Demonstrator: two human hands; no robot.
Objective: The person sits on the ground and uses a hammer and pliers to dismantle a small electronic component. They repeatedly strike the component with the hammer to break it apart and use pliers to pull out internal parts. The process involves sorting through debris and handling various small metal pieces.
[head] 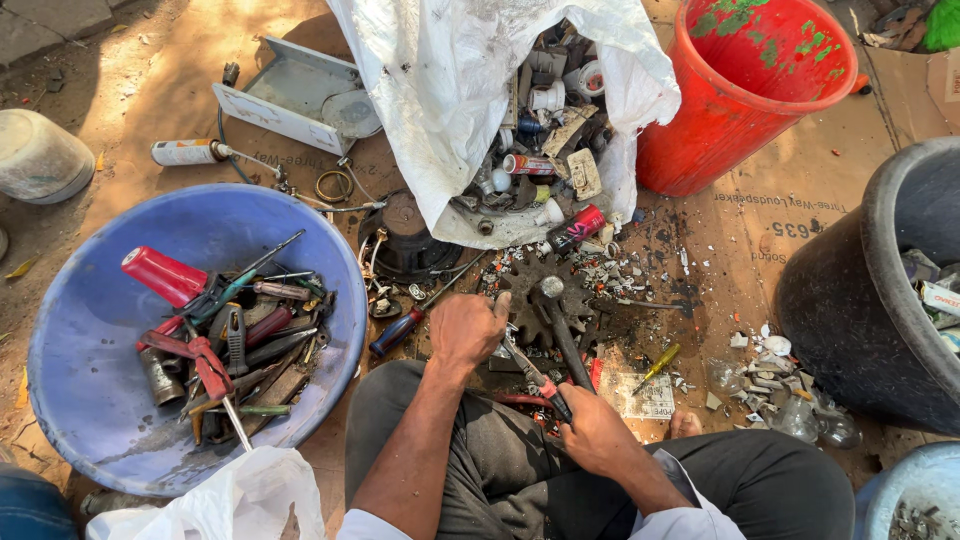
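Observation:
My left hand (466,330) is closed over something small on the ground beside a dark toothed gear wheel (545,295); what it holds is hidden under the fingers. My right hand (590,430) grips the red handles of a pair of pliers (535,378), whose jaws point toward the left hand. A hammer (562,330) lies across the gear wheel, its head at the far end. I sit with my knees spread, in dark trousers.
A blue basin (90,330) of tools sits left. A white sack (450,90) of scrap parts lies ahead, a red bucket (745,100) to its right, a black tub (850,290) far right. Screwdrivers (400,330) and broken white bits litter the cardboard.

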